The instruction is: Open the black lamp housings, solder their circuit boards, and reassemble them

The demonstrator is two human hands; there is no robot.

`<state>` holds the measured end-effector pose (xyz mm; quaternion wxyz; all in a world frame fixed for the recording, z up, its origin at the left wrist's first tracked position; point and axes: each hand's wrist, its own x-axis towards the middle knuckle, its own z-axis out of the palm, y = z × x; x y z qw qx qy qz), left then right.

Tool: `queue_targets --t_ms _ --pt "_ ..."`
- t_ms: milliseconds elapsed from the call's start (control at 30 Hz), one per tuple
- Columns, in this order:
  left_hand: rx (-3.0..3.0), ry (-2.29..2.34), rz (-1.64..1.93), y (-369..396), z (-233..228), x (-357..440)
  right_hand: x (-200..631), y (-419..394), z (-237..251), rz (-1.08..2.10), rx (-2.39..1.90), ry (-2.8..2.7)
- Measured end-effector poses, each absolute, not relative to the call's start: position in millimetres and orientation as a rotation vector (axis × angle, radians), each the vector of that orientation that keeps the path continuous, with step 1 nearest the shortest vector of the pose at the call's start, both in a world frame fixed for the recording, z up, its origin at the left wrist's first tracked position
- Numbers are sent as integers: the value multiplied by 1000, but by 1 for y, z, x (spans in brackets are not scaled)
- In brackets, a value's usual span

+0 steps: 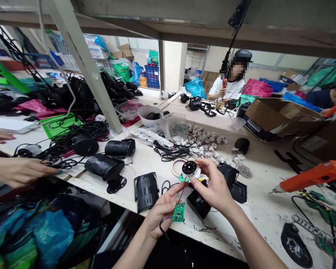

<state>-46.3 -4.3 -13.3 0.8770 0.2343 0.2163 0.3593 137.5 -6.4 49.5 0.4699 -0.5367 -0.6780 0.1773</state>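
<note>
My left hand (161,212) holds a small green circuit board (179,212) by its edge, low over the table's front edge. My right hand (214,186) pinches a round black LED disc (189,167) above it. Thin red wires (182,191) run from the disc down to the green board. Just behind my hands lies a black square camera housing (199,203), and a black ribbed cover (146,191) rests to the left.
Black camera bodies (104,166) and tangled cables (72,138) lie at the left, where another person's hand (18,171) reaches in. An orange glue gun (313,176) sits at right. A cardboard box (274,116) and seated people are across the table.
</note>
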Motion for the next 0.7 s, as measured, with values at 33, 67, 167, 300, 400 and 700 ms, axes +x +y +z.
queue_targets --t_ms 33,67,167,300,400,700 --pt "491 453 765 -4 -13 -46 137 -5 48 442 -1315 -1659" --pt "492 457 776 -4 -13 -47 136 -4 47 446 -1316 -1656" --pt "475 477 794 -4 -10 -46 135 -1 42 440 -1330 -1644" --pt "444 480 787 -2 -7 -45 134 1 37 411 -1349 -1613" --pt "436 474 773 -2 -9 -44 134 2 35 405 -1362 -1617" --pt "425 472 768 -2 -11 -46 133 2 31 385 -1342 -1632"
